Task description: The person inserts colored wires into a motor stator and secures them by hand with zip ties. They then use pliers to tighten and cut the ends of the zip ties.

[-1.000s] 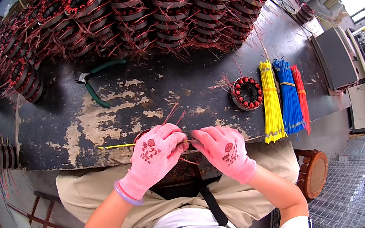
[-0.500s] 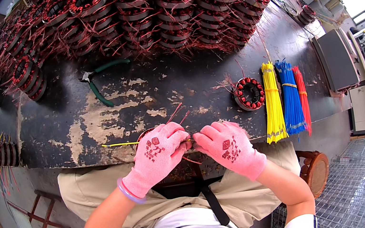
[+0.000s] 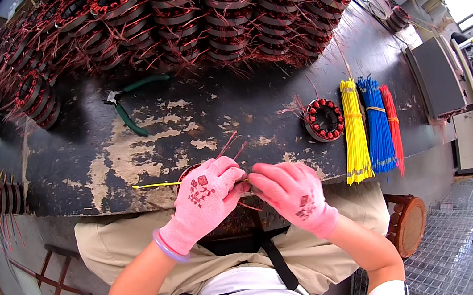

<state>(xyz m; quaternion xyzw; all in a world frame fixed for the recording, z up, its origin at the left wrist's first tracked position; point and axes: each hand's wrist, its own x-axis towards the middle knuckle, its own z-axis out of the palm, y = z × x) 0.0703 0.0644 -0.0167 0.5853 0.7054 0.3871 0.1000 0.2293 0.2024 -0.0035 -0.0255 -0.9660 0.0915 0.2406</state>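
Observation:
My left hand (image 3: pixel 204 195), in a pink glove, is closed on a thin yellow wire (image 3: pixel 158 185) whose far end sticks out to the left. My right hand (image 3: pixel 294 193), gloved the same way, pinches at the wire's other end, fingertip to fingertip with the left. Mostly hidden behind my left hand is a motor stator (image 3: pixel 189 171) at the table's front edge. Thin red lead wires (image 3: pixel 227 143) rise from it between my hands. The exact point where the wires meet is covered by my fingers.
A single stator (image 3: pixel 324 120) lies to the right, beside bundles of yellow (image 3: pixel 354 134), blue (image 3: pixel 377 127) and red wires (image 3: pixel 393 127). Green-handled cutters (image 3: pixel 129 112) lie farther back. Stacked stators (image 3: pixel 177 17) fill the table's far side. A grey box (image 3: pixel 438 79) stands at right.
My right hand has rolled over at the wrist, its fingers now more bunched and bent at the wire joint. My left hand has barely moved.

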